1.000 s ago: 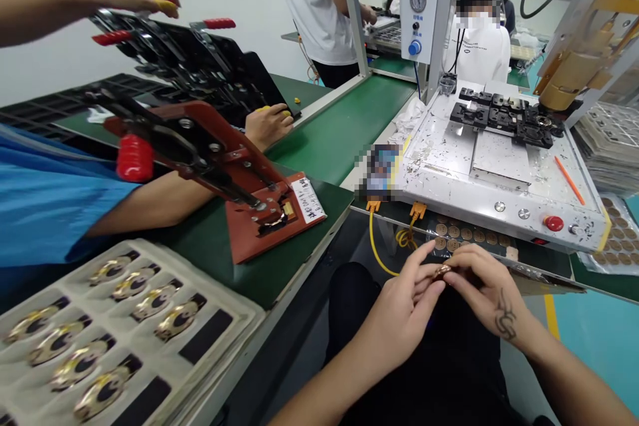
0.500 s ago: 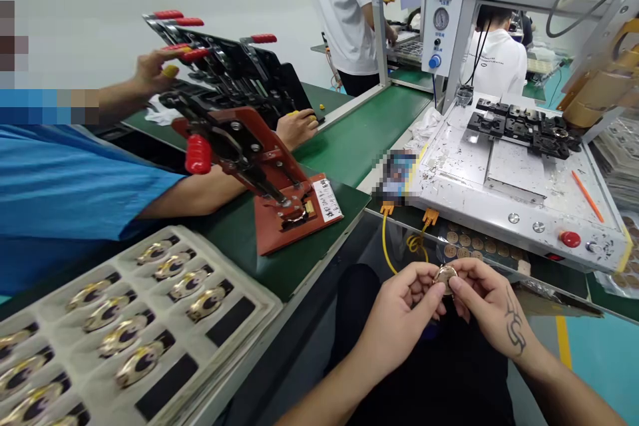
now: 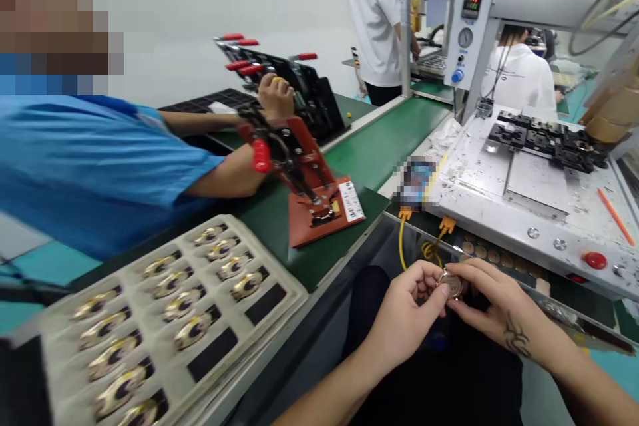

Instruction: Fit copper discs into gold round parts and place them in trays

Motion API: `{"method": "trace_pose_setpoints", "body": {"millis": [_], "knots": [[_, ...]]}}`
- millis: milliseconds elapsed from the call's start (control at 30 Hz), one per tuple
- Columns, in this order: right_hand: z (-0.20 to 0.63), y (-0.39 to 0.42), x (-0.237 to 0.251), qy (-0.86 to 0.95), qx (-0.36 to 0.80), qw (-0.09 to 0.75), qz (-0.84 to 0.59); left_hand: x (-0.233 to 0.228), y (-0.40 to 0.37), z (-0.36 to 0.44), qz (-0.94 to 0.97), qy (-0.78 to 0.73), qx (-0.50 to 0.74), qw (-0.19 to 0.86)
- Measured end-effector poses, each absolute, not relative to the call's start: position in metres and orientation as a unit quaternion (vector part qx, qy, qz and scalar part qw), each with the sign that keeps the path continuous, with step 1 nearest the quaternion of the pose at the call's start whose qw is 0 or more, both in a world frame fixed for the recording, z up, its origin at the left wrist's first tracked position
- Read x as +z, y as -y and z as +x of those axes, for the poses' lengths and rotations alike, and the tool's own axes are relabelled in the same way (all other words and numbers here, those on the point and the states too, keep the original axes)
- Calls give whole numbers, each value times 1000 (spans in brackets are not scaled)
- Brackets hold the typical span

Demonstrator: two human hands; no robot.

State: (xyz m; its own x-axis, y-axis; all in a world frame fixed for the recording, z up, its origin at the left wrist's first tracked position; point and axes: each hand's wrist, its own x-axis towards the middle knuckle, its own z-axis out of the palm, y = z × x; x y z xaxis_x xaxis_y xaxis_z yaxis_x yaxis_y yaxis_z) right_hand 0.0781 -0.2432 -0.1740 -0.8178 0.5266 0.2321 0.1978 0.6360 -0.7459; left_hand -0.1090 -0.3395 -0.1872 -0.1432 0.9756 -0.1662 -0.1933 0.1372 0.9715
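My left hand (image 3: 414, 309) and my right hand (image 3: 494, 299) meet above my lap around a small round metal watch case (image 3: 452, 286). The left fingers are closed on its left side, with the thumb on its face. My right thumb and fingers are bent around its right side, and both hands hold it. The case has a shiny, rose-gold rim and a flat round face turned up to me. Its underside is hidden by the fingers. To the left, a pale moulded tray (image 3: 293, 283) carries several gold watch cases (image 3: 197, 328) in its compartments.
A red-brown clamp fixture (image 3: 303, 234) stands on the green bench, near a co-worker's blue sleeve (image 3: 130, 166). At right are a white press machine (image 3: 539, 194), an orange stick (image 3: 615, 216) and a red button (image 3: 595, 260). A yellow cable (image 3: 402, 246) hangs beneath a phone (image 3: 418, 183).
The view has swung left, so everything sits further right. My right fingers have shifted on the watch case, showing more of its face. The co-worker's hand has left the red clamp handles.
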Motion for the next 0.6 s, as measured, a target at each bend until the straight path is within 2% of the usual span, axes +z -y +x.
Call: {"method": "trace_pose_setpoints", "body": {"millis": [133,200,300,367,467,600], "knots": [[65,227,-179,908,294,256,-155,-158,341,-144,506,-562,500,423],[56,217,-182,907,277,279,-153,-131,338,-183,578,-583,498,279],[43,207,-180,895,280,303,-168,-92,326,-252,573,-600,559,2],[37,204,-176,883,294,314,-186,-79,316,-291,609,-573,533,-129],[35,200,-172,872,309,325,-196,-76,300,-322,699,-537,447,-152],[26,190,-169,871,309,337,-179,-62,281,-334,695,-539,449,-159]]}}
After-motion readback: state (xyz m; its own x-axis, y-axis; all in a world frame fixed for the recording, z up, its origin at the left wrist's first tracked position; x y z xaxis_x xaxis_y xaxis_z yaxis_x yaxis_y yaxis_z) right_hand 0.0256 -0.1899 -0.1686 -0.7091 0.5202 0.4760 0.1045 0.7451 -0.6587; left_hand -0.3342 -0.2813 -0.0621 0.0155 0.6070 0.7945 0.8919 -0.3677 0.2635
